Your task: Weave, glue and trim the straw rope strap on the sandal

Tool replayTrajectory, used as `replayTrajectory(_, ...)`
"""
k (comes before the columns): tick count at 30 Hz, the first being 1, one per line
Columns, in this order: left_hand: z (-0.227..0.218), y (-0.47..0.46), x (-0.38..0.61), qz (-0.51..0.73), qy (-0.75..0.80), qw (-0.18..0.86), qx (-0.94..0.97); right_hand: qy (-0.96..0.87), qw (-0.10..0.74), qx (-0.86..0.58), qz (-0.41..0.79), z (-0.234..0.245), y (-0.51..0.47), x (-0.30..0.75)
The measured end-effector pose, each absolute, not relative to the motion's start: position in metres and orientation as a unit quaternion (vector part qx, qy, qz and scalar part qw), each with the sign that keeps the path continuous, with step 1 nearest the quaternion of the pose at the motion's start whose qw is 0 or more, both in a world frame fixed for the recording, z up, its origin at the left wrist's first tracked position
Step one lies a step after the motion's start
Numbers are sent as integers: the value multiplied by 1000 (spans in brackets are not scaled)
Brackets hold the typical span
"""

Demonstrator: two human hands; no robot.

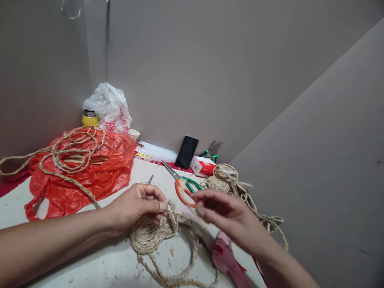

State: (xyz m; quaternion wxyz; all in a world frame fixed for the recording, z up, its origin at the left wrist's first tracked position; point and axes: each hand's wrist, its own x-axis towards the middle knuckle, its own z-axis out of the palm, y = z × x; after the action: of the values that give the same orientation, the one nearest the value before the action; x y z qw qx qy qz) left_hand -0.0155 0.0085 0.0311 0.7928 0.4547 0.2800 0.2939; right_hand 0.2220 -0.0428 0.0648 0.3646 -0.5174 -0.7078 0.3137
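A coiled braided-straw piece (pixel 146 237) lay right under the fingers of the left hand (pixel 139 207), its body on the near side of them and its upper edge raised into their grasp. That hand pinched the edge between thumb and forefinger, the remaining fingers curled beneath. The right hand (pixel 226 212) hovered just beside the piece, thumb below the bent fingers; blur made it impossible to tell whether a strand was held there. A loop of braided cord (pixel 194 250) curved over the table (pixel 114 266), between and nearer than the hands.

Scissors (pixel 172 171) with orange and green handles lay just beyond the right fingertips, and a pink plastic tool (pixel 223 256) sat below that wrist. Past the right hand's knuckles rested a second straw coil (pixel 218 185), cords trailing rightward. Farther off, between the hands, leaned a black phone (pixel 186 152). Beyond the left forearm spread a red plastic bag (pixel 120 176), with straw rope (pixel 78 185) looped over it.
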Motion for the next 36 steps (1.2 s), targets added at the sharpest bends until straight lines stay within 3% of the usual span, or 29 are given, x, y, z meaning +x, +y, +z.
replayTrajectory(4, 27, 15, -16, 299, 286, 773, 482, -662, 423, -604, 131, 74, -18, 278)
replayTrajectory(8, 28, 14, -16, 349, 304, 697, 549, -670, 263, -664, -203, 75, -14, 293)
replayTrajectory(10, 30, 10, -16, 390, 309, 616, 610, -663, 247, -655, -267, 73, -19, 284)
replayTrajectory(16, 27, 9, -24, 445, 205, 289, 823, -668, 152, -691, -231, 64, -10, 294)
replayTrajectory(20, 17, 16, -31, 423, 67, 124, 895, -627, 194, -717, -234, 54, 6, 318)
replayTrajectory(29, 7, 25, -34, 406, -16, 49, 913, -596, 340, -714, -144, 48, 3, 325)
replayTrajectory(36, 0, 25, -34, 414, -20, 10, 910, -585, 366, -716, -104, 44, 6, 344)
